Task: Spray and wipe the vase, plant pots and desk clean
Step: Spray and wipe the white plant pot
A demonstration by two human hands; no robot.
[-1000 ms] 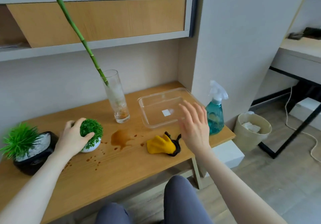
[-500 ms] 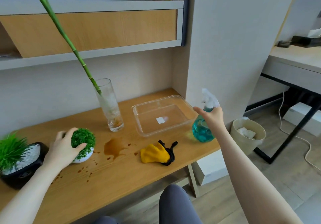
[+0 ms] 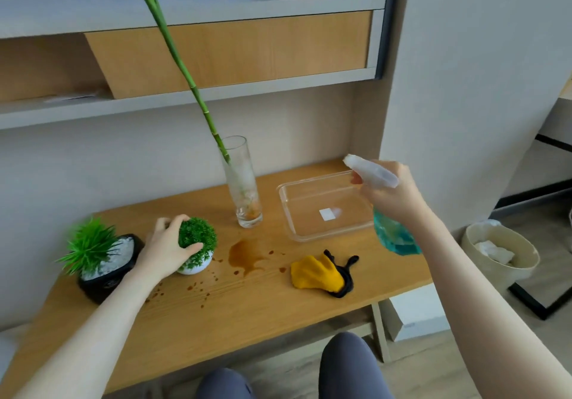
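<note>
We saw the right hand (image 3: 391,196) gripping the neck of a teal plastic spray bottle (image 3: 394,239) with a white trigger head, fingers curled round it. The bottle was held in the air, tilted, with its nozzle pointing left over the right end of a clear rectangular plastic container (image 3: 325,213) that sat on the light wooden desk (image 3: 247,305). The left hand (image 3: 165,251) was cupped round a small round white pot of bushy green foliage (image 3: 196,248), thumb in front and fingers behind, with the pot standing on the desk.

Just left of that pot we noted a black pot with white pebbles and spiky green leaves (image 3: 102,259), which the left wrist nearly touched. Behind and to the right stood a tall clear glass vase (image 3: 243,185), upright, holding a long green stalk (image 3: 182,64) that leaned up to the left. A brown spill (image 3: 246,254) lay on the desk between the white pot and a crumpled yellow cloth with black trim (image 3: 320,274), with smaller brown drops scattered towards the front left. The cloth rested near the desk's front edge, in front of the container and apart from both hands.

On the floor to the right we saw a beige round bin (image 3: 501,259) with white paper in it.
</note>
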